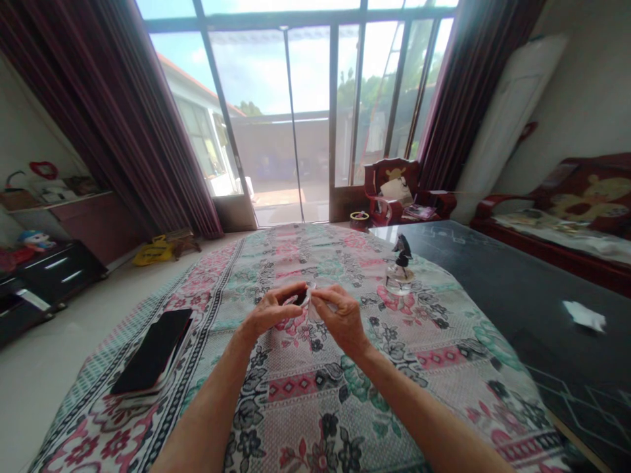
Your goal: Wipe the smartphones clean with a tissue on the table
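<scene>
My left hand (276, 307) is closed around a small round object (300, 298), dark inside with a pale rim; I cannot make out its exact kind. In my right hand (341, 316) is a thin white tissue (314, 311), pinched between thumb and fingers and touching the object's rim. Both hands meet above the middle of the patterned tablecloth (300, 387). To their right stands a clear glass container (397, 281), with a small black figure (402, 251) upright at its top.
A stack of black-covered books or folders (155, 351) lies on the cloth at the left. On the dark table (493, 309) to the right rests a crumpled white paper (584, 316). A wooden armchair (389, 203) and glass doors (290, 125) are beyond.
</scene>
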The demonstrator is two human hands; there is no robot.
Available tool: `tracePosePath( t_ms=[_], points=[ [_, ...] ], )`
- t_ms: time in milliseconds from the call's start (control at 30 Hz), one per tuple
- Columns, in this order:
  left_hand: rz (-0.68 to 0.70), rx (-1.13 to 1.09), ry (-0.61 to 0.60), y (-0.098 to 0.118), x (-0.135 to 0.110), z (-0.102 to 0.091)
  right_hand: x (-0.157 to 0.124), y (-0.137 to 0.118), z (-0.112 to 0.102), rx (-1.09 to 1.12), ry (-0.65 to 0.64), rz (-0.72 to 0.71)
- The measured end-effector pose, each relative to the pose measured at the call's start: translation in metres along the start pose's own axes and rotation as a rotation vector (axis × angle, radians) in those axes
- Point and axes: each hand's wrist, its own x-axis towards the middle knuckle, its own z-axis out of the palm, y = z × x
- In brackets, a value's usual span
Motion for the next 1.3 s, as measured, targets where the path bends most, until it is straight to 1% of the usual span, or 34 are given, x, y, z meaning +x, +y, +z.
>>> tracePosePath(
  t_ms=[167, 367, 467, 633, 767, 933, 1100, 1300],
  points=[
    [0.003, 0.001, 0.013, 0.001, -0.001, 0.0, -0.001, -0.004, 0.001, -0.002, -0.01, -0.036],
    [-0.015, 0.044, -0.04, 0.002, -0.001, 0.001, 0.002, 0.013, -0.004, -0.04, 0.027, 0.029],
    [-0.011, 0.077, -0.058, 0.003, -0.002, 0.001, 0.003, 0.016, -0.006, -0.055, 0.036, 0.043],
    [-0.035, 0.066, -0.045, 0.002, -0.002, -0.001, 0.001, 0.005, -0.003, -0.03, 0.008, 0.006],
    [-0.013, 0.019, -0.028, -0.001, -0.001, -0.003, -0.001, -0.004, 0.0, 0.002, -0.013, -0.026],
    [-0.015, 0.03, -0.036, -0.001, -0.001, -0.002, 0.001, 0.001, -0.003, 0.007, -0.024, -0.015],
    [-0.025, 0.065, -0.046, 0.003, -0.002, 0.0, 0.003, 0.008, -0.006, -0.027, 0.002, 0.039],
    [-0.006, 0.007, -0.029, -0.001, -0.001, -0.002, -0.001, -0.004, -0.001, 0.008, -0.024, 0.0]
  ],
)
